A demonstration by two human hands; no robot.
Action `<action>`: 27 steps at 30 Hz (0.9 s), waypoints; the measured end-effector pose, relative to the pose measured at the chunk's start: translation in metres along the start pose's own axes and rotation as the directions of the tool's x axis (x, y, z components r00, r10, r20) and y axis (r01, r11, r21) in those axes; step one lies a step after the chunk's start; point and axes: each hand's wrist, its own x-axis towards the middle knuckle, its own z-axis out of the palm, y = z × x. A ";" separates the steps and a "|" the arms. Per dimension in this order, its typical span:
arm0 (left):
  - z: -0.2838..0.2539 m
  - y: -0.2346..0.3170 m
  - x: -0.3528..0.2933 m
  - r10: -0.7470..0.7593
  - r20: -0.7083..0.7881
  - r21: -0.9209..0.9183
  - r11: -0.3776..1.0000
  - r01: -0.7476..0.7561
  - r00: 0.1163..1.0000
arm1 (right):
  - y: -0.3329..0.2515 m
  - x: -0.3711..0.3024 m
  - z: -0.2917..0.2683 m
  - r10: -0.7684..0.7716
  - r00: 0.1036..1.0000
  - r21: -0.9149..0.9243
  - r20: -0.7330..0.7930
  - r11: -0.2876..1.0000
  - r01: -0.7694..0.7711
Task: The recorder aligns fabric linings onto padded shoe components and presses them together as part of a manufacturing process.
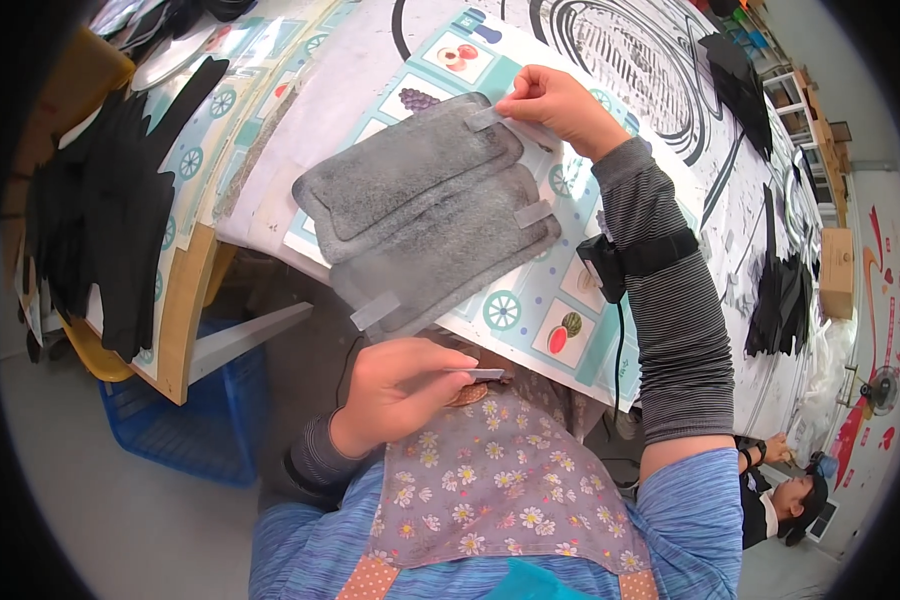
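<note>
Two grey fuzzy fabric pads [410, 175] with dark rounded edges lie side by side on a printed sheet, the nearer pad [440, 250] overhanging the table's edge. Each seems to have another layer underneath. At the far right corner of the farther one, my right hand [560, 108] pinches a whitish strip [484, 119] that lies against the fabric. Two similar pale strips sit on the nearer pad, one at its right end [533, 212] and one at its lower left [375, 310]. Close to my apron, my left hand [400, 388] is closed on a small flat pale piece [485, 374].
Black fabric pieces [105, 215] are heaped on the wooden-edged table at left, above a blue plastic basket [185, 420]. More black pieces [780, 300] lie on the right of the white marked table. A cable [618, 350] hangs from my right armband. Another person [785, 500] is at lower right.
</note>
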 end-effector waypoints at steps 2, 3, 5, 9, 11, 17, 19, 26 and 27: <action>0.000 0.000 0.000 -0.020 0.011 -0.009 1.000 0.020 1.000 | 0.003 0.002 0.002 -0.040 0.999 -0.088 -0.009 0.995 0.039; 0.000 0.000 0.000 -0.020 0.014 -0.009 1.000 0.020 1.000 | 0.005 0.003 0.003 -0.039 0.999 -0.087 -0.012 0.995 0.038; 0.000 -0.001 -0.001 -0.022 0.007 -0.020 1.000 0.022 1.000 | 0.005 0.004 0.007 -0.076 0.996 -0.223 -0.056 0.973 0.062; 0.001 -0.001 -0.002 -0.010 0.008 -0.013 1.000 0.010 1.000 | 0.003 0.002 0.011 -0.083 0.994 -0.272 -0.075 0.960 0.060; 0.004 -0.001 -0.004 -0.093 -0.040 -0.055 0.994 0.091 0.995 | 0.004 0.001 0.012 -0.104 0.991 -0.296 -0.079 0.952 0.076; 0.001 0.000 -0.003 -0.021 0.014 -0.014 1.000 0.022 1.000 | 0.006 0.001 0.013 -0.162 0.983 -0.425 -0.083 0.898 0.112; 0.001 0.001 -0.002 -0.014 0.017 -0.011 1.000 0.014 1.000 | 0.007 0.001 0.014 -0.170 0.979 -0.395 -0.112 0.912 0.113; 0.000 0.004 -0.006 0.008 0.001 -0.011 1.000 -0.008 1.000 | -0.009 -0.009 0.026 -0.087 0.989 -0.447 -0.116 0.894 0.027; -0.002 0.005 -0.004 0.009 0.001 -0.008 1.000 -0.009 1.000 | -0.010 -0.007 0.027 -0.090 0.989 -0.446 -0.117 0.895 0.029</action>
